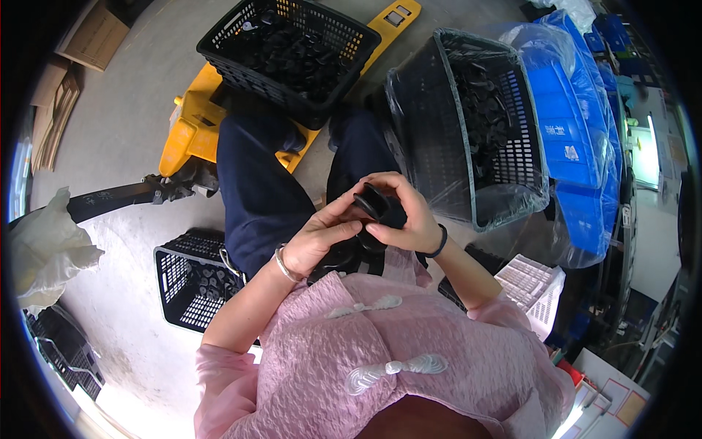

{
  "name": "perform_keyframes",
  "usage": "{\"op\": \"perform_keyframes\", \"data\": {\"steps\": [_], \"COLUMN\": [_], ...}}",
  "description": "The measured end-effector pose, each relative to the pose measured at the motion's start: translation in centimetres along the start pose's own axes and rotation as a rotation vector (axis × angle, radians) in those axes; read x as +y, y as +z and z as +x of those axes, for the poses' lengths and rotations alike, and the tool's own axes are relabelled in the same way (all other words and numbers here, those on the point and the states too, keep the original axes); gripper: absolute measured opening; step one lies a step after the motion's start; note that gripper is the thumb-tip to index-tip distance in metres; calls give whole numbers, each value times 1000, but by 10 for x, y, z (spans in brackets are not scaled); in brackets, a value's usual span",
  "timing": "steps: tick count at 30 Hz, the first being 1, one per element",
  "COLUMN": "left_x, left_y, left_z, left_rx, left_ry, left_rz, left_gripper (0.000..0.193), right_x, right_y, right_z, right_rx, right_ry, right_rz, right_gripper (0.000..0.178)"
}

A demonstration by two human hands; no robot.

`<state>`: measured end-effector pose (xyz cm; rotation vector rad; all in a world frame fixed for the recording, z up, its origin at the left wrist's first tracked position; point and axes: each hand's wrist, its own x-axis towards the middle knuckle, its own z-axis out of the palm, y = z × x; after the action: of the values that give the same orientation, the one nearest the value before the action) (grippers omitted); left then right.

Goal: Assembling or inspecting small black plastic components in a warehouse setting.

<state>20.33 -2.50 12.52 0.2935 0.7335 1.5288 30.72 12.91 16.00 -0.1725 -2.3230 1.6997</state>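
Note:
Between my hands, above my lap, is a small black curved part (374,202), perhaps plastic or rubber, with a flared upper edge. My left hand (322,235) pinches it from the left, thumb and fingertips against its side. Closed round its right side is my right hand (411,212), the thumb across the front. More black pieces (358,252) lie in my lap just below; their shape is partly hidden by my hands. In front of my knees, a black crate (314,110) holds a heap of similar black parts (292,55).
The crate rests on a yellow pallet jack (194,121). At right stands a plastic-lined black crate (475,208) of black parts, beside wrapped blue bins (567,132). A smaller black basket (167,293) with small pieces sits at left, near a crumpled pale bag (55,249).

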Motion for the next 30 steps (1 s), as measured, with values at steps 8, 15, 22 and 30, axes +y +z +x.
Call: {"op": "perform_keyframes", "data": {"steps": [8, 15, 22, 30], "left_x": [7, 5, 8, 7], "left_y": [7, -6, -3, 0], "left_z": [-1, 0, 0, -3], "left_rx": [-68, -73, 52, 60], "left_ry": [42, -51, -140, -70], "left_rz": [66, -286, -289, -324], "left_gripper": [68, 71, 65, 58], "right_x": [10, 16, -2, 6], "right_y": [-5, -52, -102, -3], "right_z": [-9, -9, -11, -6], "right_rx": [17, 221, 429, -117], "right_ry": [-60, -133, -17, 63], "right_rz": [-173, -566, -959, -55], "right_gripper": [41, 38, 52, 32]}}
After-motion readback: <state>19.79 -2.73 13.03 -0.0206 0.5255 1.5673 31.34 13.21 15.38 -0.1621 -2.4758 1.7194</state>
